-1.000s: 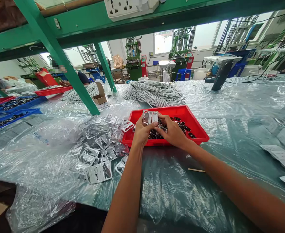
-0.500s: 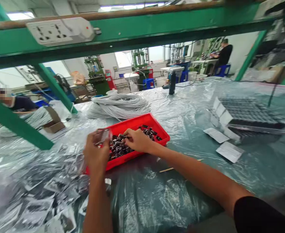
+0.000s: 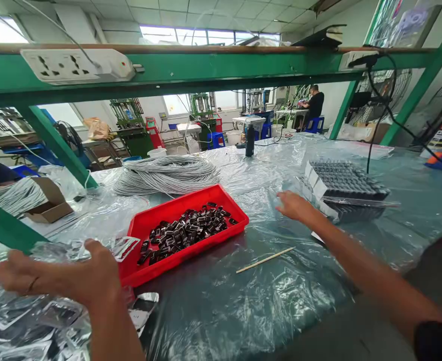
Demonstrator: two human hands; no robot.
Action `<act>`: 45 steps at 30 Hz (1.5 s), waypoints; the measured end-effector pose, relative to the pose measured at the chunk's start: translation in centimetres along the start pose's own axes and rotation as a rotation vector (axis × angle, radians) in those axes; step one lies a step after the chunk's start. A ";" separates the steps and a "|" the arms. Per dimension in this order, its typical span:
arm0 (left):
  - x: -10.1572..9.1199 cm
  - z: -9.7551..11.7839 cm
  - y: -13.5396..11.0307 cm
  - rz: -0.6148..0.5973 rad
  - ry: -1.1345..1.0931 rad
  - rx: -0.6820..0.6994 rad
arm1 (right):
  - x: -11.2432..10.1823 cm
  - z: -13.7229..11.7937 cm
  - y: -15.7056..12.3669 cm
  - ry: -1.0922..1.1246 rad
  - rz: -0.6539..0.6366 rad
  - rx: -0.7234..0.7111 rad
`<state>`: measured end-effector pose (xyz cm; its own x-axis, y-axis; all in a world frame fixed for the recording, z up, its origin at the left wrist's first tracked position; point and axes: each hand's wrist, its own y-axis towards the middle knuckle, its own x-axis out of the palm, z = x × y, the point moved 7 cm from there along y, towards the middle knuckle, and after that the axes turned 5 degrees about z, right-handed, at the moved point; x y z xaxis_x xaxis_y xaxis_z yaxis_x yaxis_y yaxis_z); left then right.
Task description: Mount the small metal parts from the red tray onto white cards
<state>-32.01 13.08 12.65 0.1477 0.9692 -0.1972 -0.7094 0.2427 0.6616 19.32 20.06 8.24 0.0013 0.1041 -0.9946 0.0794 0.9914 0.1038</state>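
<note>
At the near left, a loose heap of silvery sachets (image 3: 57, 313) lay beside the tray, seemingly kept there for easy reach. The left hand (image 3: 65, 281) was over it, fingers spread and thumb well apart, with no sachet clearly pinched; whether its fingertips touched the heap could not be told. Clear plastic (image 3: 224, 306) covered the bench, probably to keep the surface clean.

A thin stick (image 3: 265, 260) lay slantwise on the plastic in front of the red tray (image 3: 196, 252). The tray sat between the hands, its raised walls apparently meant to stop the small dark parts (image 3: 191, 225) from scattering; they lay jumbled inside, untouched by either hand.

To the right, beyond the stick, the right hand (image 3: 296, 205) was out to the side, near the stack (image 3: 351, 180) of ribbed grey pieces. Its fingers pointed away from the stack, back toward the tray's side; blur left it impossible to tell whether they pinched anything.

Behind the tray lay a grey cable coil (image 3: 168, 175), wound, presumably, to keep its length from tangling. Farther back a dark bottle (image 3: 250, 140) stood upright, and across the room a person (image 3: 314, 108) was by the machines.
</note>
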 end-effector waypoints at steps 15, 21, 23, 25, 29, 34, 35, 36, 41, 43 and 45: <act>-5.9 7.6 -13.5 -0.088 -0.245 0.504 | -0.4 -9.5 -11.3 0.578 -0.212 -0.771; -5.3 6.2 -22.6 -0.913 -0.098 0.560 | 3.0 -10.6 -11.3 0.359 -0.129 -0.780; -5.2 5.4 -23.9 -1.100 -0.021 0.555 | 4.5 -9.1 -10.8 0.277 -0.138 -0.771; -5.3 5.1 -24.3 -1.172 0.039 0.545 | 4.9 -7.8 -10.9 0.277 -0.139 -0.773; -4.8 6.1 -24.2 -1.156 0.108 0.537 | 1.9 -7.3 -11.3 0.664 -0.062 -0.677; -3.1 7.9 -24.9 -1.154 0.197 0.560 | -0.1 -12.2 -9.8 1.739 -0.212 -0.349; -2.8 8.1 -25.0 -1.151 0.205 0.560 | 0.3 -13.9 -9.4 1.886 -0.289 -0.292; -2.5 8.2 -25.0 -1.145 0.212 0.554 | 0.7 -15.7 -9.0 1.985 -0.351 -0.249; -2.2 7.7 -25.1 -1.122 0.196 0.503 | 2.1 -20.1 -7.6 2.081 -0.379 -0.178; -2.3 7.6 -25.2 -1.124 0.174 0.492 | 2.4 -20.4 -7.4 2.084 -0.355 -0.189; -2.3 7.5 -25.2 -1.134 0.164 0.484 | 2.6 -20.6 -7.5 2.088 -0.324 -0.189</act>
<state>-9.29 5.05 1.88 0.3985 0.1945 -0.8963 0.0937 0.9635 0.2507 -1.76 14.51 5.04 -0.8371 -0.2503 0.4864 -0.2287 0.9679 0.1046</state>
